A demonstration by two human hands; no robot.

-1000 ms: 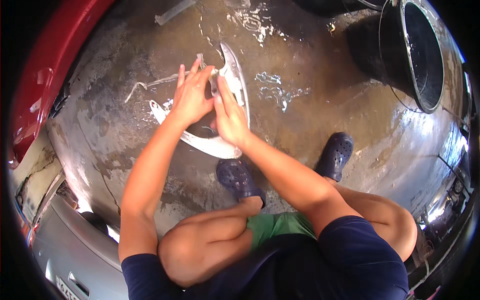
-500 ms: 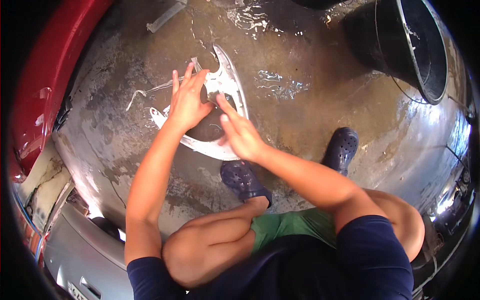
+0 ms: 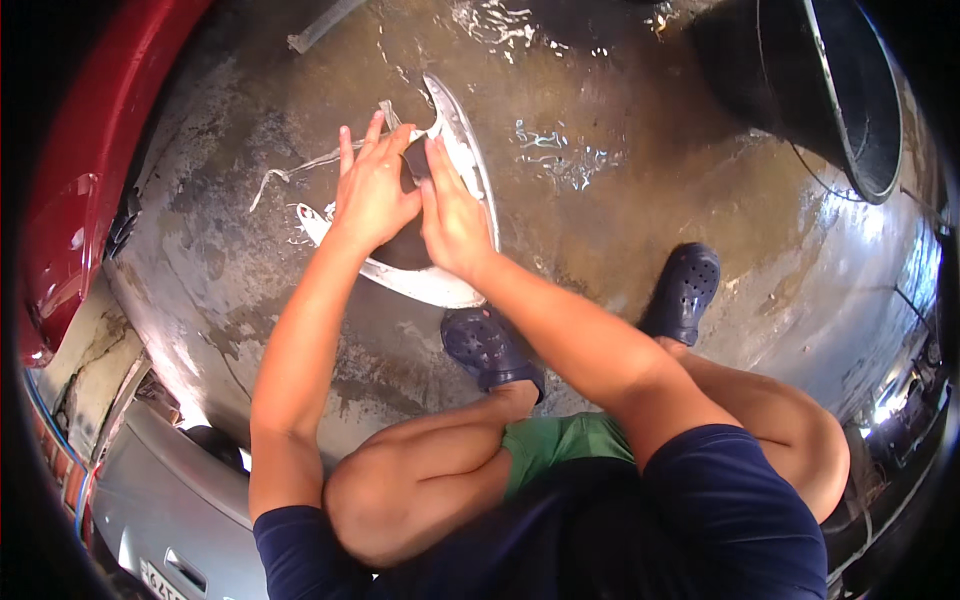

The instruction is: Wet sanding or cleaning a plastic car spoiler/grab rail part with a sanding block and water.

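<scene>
A white curved plastic trim piece (image 3: 458,150), shaped like a crescent with a broad opening, lies on the wet floor in front of me. My left hand (image 3: 375,195) rests over its left side, fingers stretched and spread, steadying it. Fingers together, my right hand (image 3: 455,215) presses a small dark sheet (image 3: 417,160), which looks like sandpaper, against the upper part of the trim piece. The sheet shows partly between my two hands; its far side is hidden under my right fingers. A thin pale strip (image 3: 300,168) trails left from behind my left hand.
A large black bucket (image 3: 840,100) lies tipped at the upper right. A red car panel (image 3: 80,190) stands along the left, a grey car panel (image 3: 150,490) lower left. My dark clogs (image 3: 490,345) are just below the trim piece. A flat grey strip (image 3: 325,25) lies far off.
My right hand has moved up and slightly left along the trim piece, its fingers now flat together on the dark sheet. The left hand stays nearly in place.
</scene>
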